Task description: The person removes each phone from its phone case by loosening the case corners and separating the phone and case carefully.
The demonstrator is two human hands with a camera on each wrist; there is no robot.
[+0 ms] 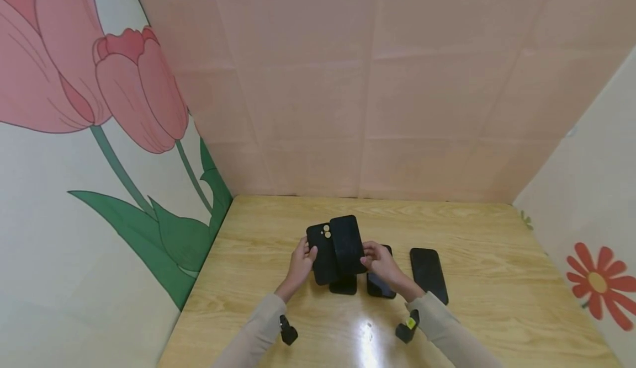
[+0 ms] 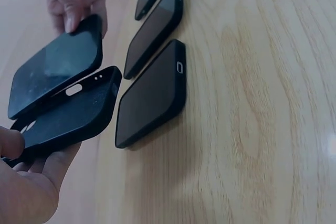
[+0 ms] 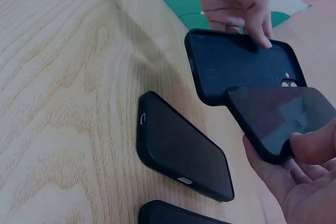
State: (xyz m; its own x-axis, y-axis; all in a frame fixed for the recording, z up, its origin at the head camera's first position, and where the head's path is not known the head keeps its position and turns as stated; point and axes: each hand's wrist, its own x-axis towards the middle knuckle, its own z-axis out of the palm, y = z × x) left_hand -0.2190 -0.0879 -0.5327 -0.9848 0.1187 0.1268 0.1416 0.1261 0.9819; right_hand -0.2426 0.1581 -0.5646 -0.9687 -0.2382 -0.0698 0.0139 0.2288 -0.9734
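Note:
My left hand [image 1: 300,263] grips a black phone case [image 1: 323,266] by its side edge, the thumb at the rim. The case's hollow inside shows in the right wrist view, along with its camera cutouts. In my right hand [image 1: 382,264] is a dark phone [image 1: 348,245], pinched at its edge with the thumb over the screen. Phone and case are held above the table, tilted and partly overlapping. From the left wrist view, the phone [image 2: 58,72] lies over one side of the open case [image 2: 79,119], not seated in it.
On the wooden table [image 1: 253,246] lie three phones in black cases: one [image 1: 344,287] beneath the held case, one [image 1: 381,289] partly behind my right hand, and one [image 1: 429,274] farther right. A pinkish covering [image 1: 367,108] rises behind; flowered walls flank the table.

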